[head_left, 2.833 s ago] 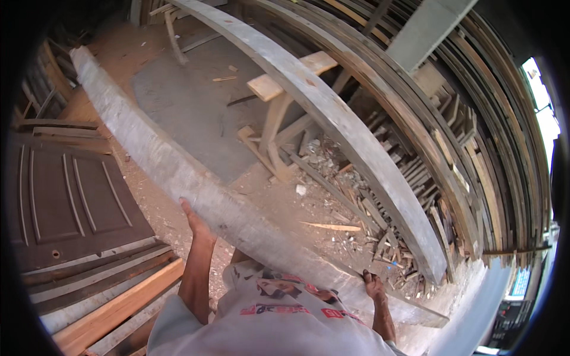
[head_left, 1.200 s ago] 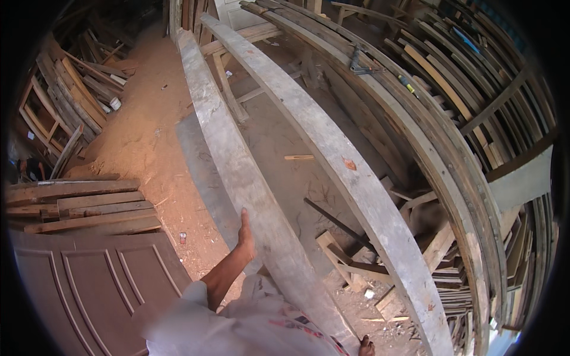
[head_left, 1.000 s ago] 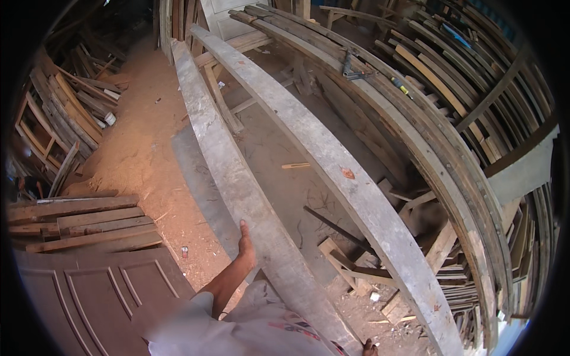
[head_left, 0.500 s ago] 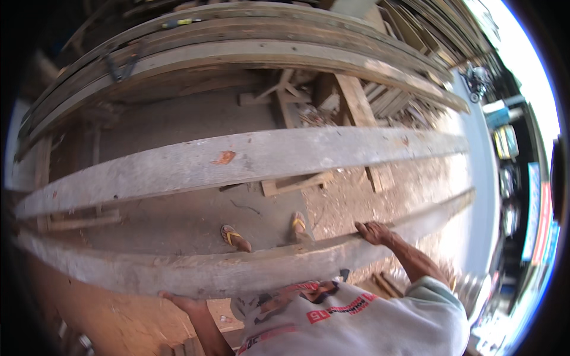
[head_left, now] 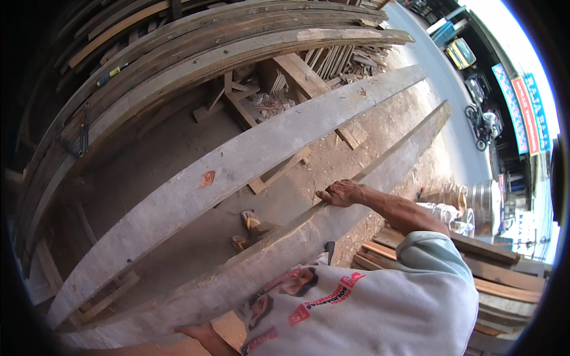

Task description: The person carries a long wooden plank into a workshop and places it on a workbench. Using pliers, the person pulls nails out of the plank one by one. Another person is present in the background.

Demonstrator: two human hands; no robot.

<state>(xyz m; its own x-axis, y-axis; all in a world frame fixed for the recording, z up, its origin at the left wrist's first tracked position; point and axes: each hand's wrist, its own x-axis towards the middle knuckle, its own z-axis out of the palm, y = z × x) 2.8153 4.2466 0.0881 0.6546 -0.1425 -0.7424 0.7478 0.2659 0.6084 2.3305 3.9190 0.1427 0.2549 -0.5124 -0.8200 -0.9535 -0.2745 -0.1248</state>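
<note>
A long, weathered grey plank (head_left: 314, 234) stands tilted on its edge against my front, running from lower left to upper right. My right hand (head_left: 342, 193) is closed over its upper edge, right of its middle. Further left, my left hand (head_left: 195, 331) holds the same plank from its lower edge, some of its fingers hidden by the wood. Beyond lies a second grey plank (head_left: 255, 145), broad face up, with a reddish-brown damaged patch (head_left: 206, 179). My sandalled feet (head_left: 250, 221) show between the two planks.
Long beams (head_left: 178, 71) lie at the back, bearing a yellow-and-black tool (head_left: 109, 76) and a dark-handled tool (head_left: 82, 135). Wooden supports (head_left: 279, 169) show below the second plank. Stacked boards (head_left: 499, 273) lie at right, near a metal drum (head_left: 484, 204). A motorcycle (head_left: 482, 124) is on the road (head_left: 439, 124).
My view has turned, so the planks now slant upward to the right. My feet have shifted closer together. Both hands keep their hold on the near plank. The motorcycle has come nearer along the road.
</note>
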